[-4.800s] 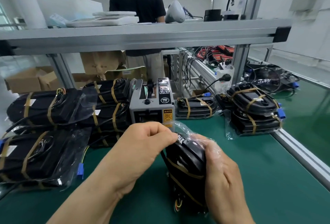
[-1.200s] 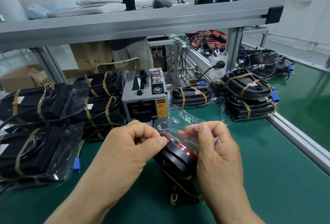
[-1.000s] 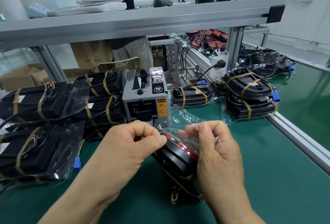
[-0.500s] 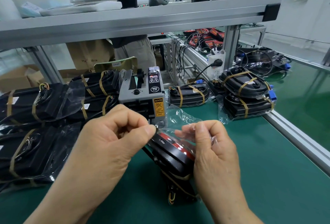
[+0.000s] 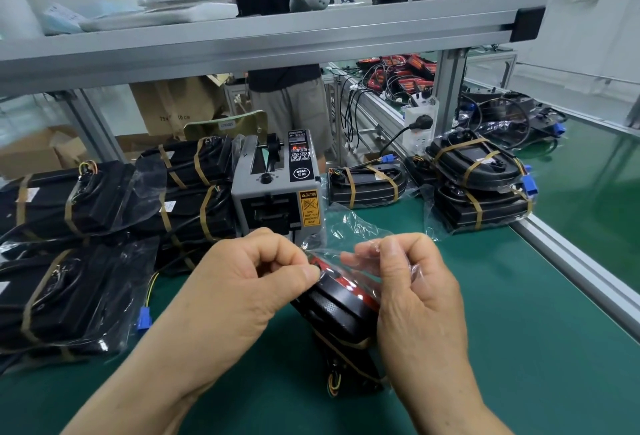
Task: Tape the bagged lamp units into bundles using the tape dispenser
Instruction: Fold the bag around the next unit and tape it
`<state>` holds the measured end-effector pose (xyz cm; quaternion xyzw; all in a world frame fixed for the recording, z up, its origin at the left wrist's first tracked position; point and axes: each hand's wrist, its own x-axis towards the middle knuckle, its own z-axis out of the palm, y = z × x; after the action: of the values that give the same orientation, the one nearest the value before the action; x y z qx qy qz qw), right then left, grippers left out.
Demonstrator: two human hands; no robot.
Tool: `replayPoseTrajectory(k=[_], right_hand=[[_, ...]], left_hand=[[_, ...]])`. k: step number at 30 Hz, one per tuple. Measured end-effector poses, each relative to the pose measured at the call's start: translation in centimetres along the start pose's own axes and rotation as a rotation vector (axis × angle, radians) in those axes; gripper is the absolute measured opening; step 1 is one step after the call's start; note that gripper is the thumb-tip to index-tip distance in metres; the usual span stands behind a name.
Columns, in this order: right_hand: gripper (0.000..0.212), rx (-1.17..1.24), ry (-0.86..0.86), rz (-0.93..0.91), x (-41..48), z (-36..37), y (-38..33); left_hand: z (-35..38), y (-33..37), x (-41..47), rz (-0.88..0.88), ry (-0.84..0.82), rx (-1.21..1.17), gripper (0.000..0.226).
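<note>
A black lamp unit with a red rim (image 5: 337,303) stands tilted on the green mat, inside a clear plastic bag (image 5: 349,230) and wrapped with brown tape. My left hand (image 5: 242,289) pinches the bag's left edge at the unit's top. My right hand (image 5: 415,292) pinches the bag's right side, fingers curled over the film. The grey tape dispenser (image 5: 277,195) stands just behind my hands, its outlet facing me.
Taped bagged bundles are stacked at the left (image 5: 72,261) and at the right (image 5: 479,185), with one more (image 5: 367,185) beside the dispenser. An aluminium rail (image 5: 581,268) borders the mat on the right. A shelf beam (image 5: 277,32) crosses overhead. A person (image 5: 277,53) stands behind the bench.
Both hands keep pinching the bag over the lamp unit. The unit's top has tipped slightly to the left, and my view has shifted a little.
</note>
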<state>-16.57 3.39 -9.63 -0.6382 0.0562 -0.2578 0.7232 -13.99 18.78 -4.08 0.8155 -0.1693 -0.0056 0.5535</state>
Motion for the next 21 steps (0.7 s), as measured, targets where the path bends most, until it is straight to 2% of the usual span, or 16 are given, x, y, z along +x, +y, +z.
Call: replayPoseTrajectory(k=[5,8,10,15,21], right_hand=[[0.027,0.024,0.004,0.01,0.1,0.0,0.1],[0.024,0.023,0.004,0.006,0.1,0.0,0.0],[0.022,0.018,0.003,0.004,0.0,0.0,0.0],[0.026,0.011,0.001,-0.004,0.0,0.0,0.0],[0.027,0.043,-0.013,0.005,-0.1,0.0,-0.2]], left_hand=[[0.2,0.0,0.0,0.009,0.017,-0.002,0.017],[0.1,0.0,0.0,0.015,0.032,0.012,0.024],[0.2,0.1,-0.1,0.014,0.056,0.03,0.018],[0.5,-0.4,-0.2,-0.009,0.139,0.186,0.017],[1.7,-1.3,-0.6,-0.108,0.164,-0.106,0.015]])
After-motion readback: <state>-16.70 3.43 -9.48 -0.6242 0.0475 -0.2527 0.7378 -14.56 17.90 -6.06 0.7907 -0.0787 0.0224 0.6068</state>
